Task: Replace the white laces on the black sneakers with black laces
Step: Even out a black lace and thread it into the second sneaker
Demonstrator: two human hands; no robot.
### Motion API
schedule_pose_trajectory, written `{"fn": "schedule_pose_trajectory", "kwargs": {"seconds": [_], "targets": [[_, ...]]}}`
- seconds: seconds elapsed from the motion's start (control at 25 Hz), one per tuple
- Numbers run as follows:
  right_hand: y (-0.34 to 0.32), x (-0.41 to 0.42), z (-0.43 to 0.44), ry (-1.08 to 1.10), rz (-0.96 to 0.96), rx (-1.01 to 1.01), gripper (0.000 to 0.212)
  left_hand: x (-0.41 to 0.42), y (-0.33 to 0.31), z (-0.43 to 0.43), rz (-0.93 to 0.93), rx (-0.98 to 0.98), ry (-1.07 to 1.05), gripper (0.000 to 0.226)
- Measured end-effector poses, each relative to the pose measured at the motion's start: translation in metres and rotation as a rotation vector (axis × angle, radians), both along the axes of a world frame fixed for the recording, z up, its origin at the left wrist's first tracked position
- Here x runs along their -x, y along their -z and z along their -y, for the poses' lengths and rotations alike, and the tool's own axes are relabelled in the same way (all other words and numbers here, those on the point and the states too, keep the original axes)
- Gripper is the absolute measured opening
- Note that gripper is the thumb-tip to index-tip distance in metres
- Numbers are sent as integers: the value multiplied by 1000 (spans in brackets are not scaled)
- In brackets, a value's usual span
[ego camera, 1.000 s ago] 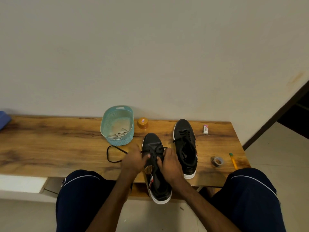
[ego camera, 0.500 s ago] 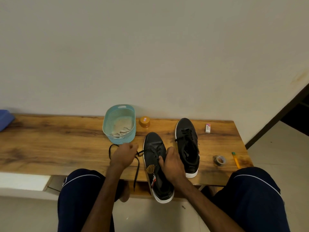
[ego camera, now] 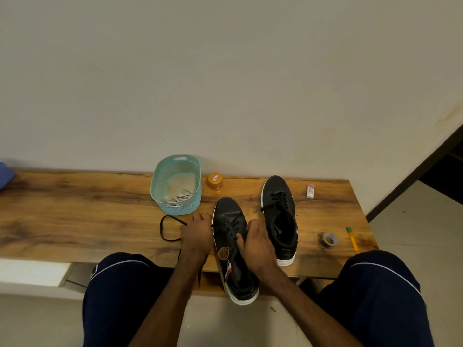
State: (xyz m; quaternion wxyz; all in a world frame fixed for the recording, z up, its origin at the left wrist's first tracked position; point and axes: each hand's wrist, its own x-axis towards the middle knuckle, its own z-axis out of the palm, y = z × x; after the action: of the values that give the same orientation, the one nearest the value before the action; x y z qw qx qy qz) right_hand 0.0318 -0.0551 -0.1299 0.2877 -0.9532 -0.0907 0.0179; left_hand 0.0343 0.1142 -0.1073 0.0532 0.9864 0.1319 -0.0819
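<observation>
Black sneaker [ego camera: 229, 214] half-laced, overhanging desk [ego camera: 75, 209], my right grip [ego camera: 258, 246] clasping it, left grip [ego camera: 196, 236] pinching lace [ego camera: 161, 227], now closer in.

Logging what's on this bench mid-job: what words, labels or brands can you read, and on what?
Eraser: dark print on its sleeve, perhaps "combi", too small to be sure.
Orange jar lid: red-and-blue label, too blurred to read.
Gold badge on the near sneaker: unreadable.

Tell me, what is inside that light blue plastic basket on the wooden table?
White shoelaces lie bunched on the floor of the light blue plastic basket. Its near wall hides their lower part.
</observation>
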Motion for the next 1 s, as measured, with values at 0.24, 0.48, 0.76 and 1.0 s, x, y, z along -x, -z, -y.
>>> {"fn": "schedule_pose_trajectory", "kwargs": {"seconds": [0.24, 0.48, 0.76, 1.0], "targets": [[2, -1, -1, -4, 14, 29, 31, -8, -4, 4, 66, 243, -55, 23], [-9, 0, -3, -14, 29, 65, 27, -1, -79, -1, 200, 1465, -511, 28], [-48, 33, -56, -258, -163, -653, 34, 5, -101, -19, 343, 2068, -527, 23], [-42, 33, -50, -361, -276, -583, 20, 0, -99, -28, 448, 2005, -601, 21]]}}
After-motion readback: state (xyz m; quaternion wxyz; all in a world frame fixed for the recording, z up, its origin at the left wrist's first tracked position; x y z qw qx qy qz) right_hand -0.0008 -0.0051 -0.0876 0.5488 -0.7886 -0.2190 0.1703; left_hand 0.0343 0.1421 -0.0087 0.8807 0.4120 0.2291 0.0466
